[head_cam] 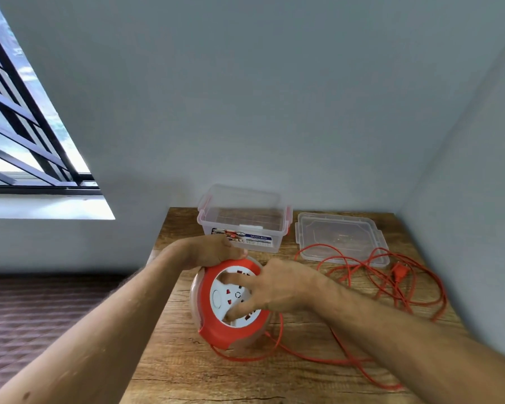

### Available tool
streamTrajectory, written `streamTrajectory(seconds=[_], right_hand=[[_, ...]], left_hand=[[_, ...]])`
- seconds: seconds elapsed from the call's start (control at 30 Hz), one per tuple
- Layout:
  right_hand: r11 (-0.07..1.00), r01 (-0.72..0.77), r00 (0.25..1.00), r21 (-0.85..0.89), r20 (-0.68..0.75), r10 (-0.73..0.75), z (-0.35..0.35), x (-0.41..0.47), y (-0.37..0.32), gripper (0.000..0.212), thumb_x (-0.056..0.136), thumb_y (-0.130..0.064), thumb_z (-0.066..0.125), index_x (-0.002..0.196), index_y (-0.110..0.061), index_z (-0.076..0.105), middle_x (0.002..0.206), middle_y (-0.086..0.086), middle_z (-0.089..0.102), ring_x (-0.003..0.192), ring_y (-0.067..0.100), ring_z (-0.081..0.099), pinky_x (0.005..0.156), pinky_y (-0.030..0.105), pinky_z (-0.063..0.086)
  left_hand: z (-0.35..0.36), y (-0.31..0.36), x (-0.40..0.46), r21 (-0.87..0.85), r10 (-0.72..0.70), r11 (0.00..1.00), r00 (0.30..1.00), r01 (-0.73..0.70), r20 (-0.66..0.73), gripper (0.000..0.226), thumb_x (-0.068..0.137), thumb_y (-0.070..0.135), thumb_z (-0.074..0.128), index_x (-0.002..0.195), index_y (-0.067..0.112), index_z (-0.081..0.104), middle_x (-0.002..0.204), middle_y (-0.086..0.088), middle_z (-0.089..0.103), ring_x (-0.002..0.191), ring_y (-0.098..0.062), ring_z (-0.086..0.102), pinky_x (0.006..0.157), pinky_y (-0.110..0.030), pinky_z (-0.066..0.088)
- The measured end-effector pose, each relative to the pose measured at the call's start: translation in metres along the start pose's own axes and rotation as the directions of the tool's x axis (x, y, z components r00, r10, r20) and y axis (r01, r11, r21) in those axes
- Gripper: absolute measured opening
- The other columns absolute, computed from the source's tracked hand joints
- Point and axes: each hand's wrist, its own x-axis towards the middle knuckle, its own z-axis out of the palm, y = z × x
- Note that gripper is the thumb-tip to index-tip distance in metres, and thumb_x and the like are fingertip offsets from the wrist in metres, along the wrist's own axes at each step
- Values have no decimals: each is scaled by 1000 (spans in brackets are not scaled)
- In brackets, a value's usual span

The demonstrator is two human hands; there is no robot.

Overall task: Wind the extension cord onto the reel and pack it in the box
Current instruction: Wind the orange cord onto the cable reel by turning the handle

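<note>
Sitting tilted on the wooden table (169, 371), the red and white cord reel (231, 304) faces up toward me, its white socket face showing red shutters. My left hand (207, 252) wraps over the reel's upper left rim, fingers curled down around the red ring. My right hand (277, 287) lies across the socket face with fingers spread apart, the tips pressing on the white part; I cannot tell whether it grips anything there. From under the reel the orange extension cord (370, 278) runs out to the right in loose tangled loops across the table, hardly any of it wound on. Its orange plug (398, 272) lies among the loops near the far right. Behind the reel stands the clear plastic box (242, 225), open, with red side clips and a printed label on its front. Just right of the box its clear lid (341, 237) lies flat, with cord loops crossing its near edge.
</note>
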Motion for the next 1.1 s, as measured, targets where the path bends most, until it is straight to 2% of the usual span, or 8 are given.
streamTrajectory(seconds=[0.23, 0.33, 0.43, 0.53, 0.63, 0.77, 0.9, 1.1], right_hand=[[893, -440, 877, 92, -169, 450, 21, 14, -9, 64, 90, -49, 59, 147, -42, 31, 116, 15, 64, 80, 33, 67, 59, 38, 52], [532, -705, 513, 468, -181, 839, 26, 20, -17, 68, 78, -63, 57, 139, -39, 41, 105, 4, 72, 93, 30, 68, 74, 39, 51], [-37, -529, 157, 848, 140, 978, 26, 33, -33, 72, 73, -68, 65, 130, -27, 47, 105, 0, 70, 88, 24, 70, 63, 31, 53], [-374, -202, 148, 905, 406, 902, 26, 37, -39, 66, 80, -60, 70, 129, -21, 47, 100, 5, 70, 57, 21, 70, 40, 28, 49], [187, -601, 231, 777, -56, 971, 25, 16, -35, 45, 91, -47, 61, 129, -25, 51, 101, 3, 72, 70, 24, 72, 56, 36, 58], [812, -524, 755, 256, -301, 582, 15, -9, -20, 52, 86, -17, 66, 132, -35, 50, 127, 13, 58, 66, 29, 66, 50, 38, 54], [950, -296, 942, 101, -134, 308, 3, -9, -11, 68, 90, -7, 59, 141, -48, 37, 153, 16, 34, 83, 34, 66, 57, 42, 57], [995, -102, 994, 6, -43, 102, -19, -11, 0, 77, 95, -1, 50, 145, -55, 28, 164, 9, 14, 62, 27, 55, 48, 32, 46]], left_hand=[[7, -5, -4, -116, 73, 988, 965, -105, -252, 51, 106, 46, 51, 107, 1, 76, 101, -22, 80, 95, -39, 78, 93, -49, 62], [26, -3, -5, -197, 93, 956, 858, -219, -504, 57, 104, 47, 53, 88, -5, 71, 80, -19, 75, 71, -31, 68, 79, -53, 58], [51, 1, -4, -132, 128, 949, 730, -288, -671, 55, 104, 48, 53, 78, 2, 69, 71, -11, 76, 64, -33, 69, 68, -49, 57], [60, -5, -4, -158, 116, 932, 680, -327, -724, 53, 104, 46, 54, 87, 0, 73, 80, -19, 79, 77, -42, 75, 74, -58, 62], [50, -17, -7, -286, 33, 906, 727, -311, -686, 56, 104, 47, 53, 91, -3, 75, 84, -27, 78, 77, -48, 75, 74, -55, 62], [26, -21, -12, -299, 50, 914, 805, -276, -592, 59, 102, 49, 56, 96, -8, 73, 91, -30, 77, 79, -48, 75, 83, -57, 62], [3, -14, -10, -151, 68, 978, 905, -144, -421, 54, 102, 51, 54, 100, 3, 78, 92, -18, 82, 85, -40, 79, 87, -56, 63], [-20, 7, -20, 19, 40, 999, 986, -37, -165, 46, 100, 54, 55, 94, 17, 82, 95, -11, 84, 86, -29, 82, 84, -40, 65]])
